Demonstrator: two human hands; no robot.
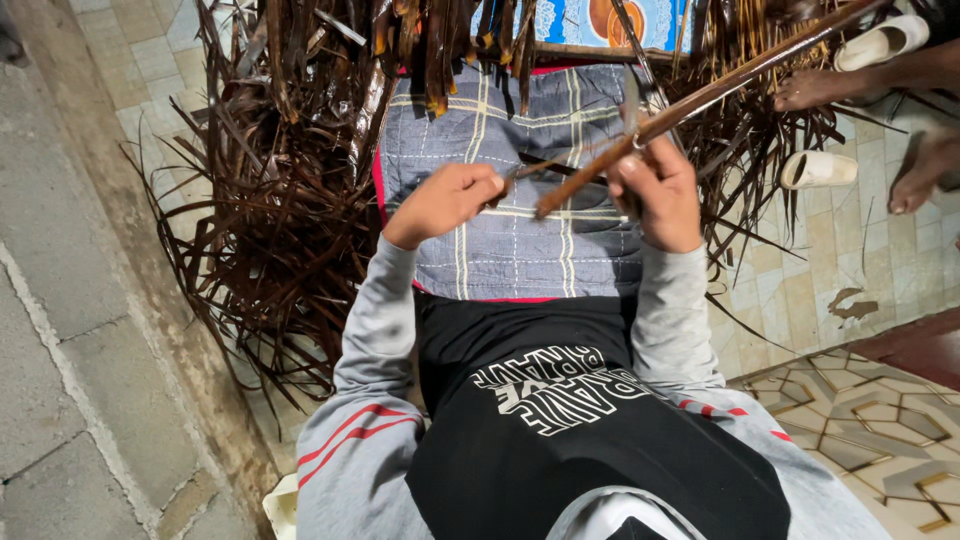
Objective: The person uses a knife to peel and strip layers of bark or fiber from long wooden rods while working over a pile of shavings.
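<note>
Nearest the camera lay the person's black printed top and grey sleeves (375,330) with red stripes. Beyond them, over a grey-blue checked quilted cloth (520,240) spread on the lap, both hands worked. The left hand (445,203) was curled shut around a small dark blade-like tool (520,172), its tip pointing toward the other hand. The right hand (657,195) was clamped on a long brown stick (700,98), gripping near its lower end; the stick slanted up and away to the right, past the top edge of the view. Left of the cloth and beyond it, a heap of dark brown dried leaf strips (280,200) lay on the tiled floor (860,250). Farthest right, another person's bare feet (915,185) rested near two white sandals (818,170).
</note>
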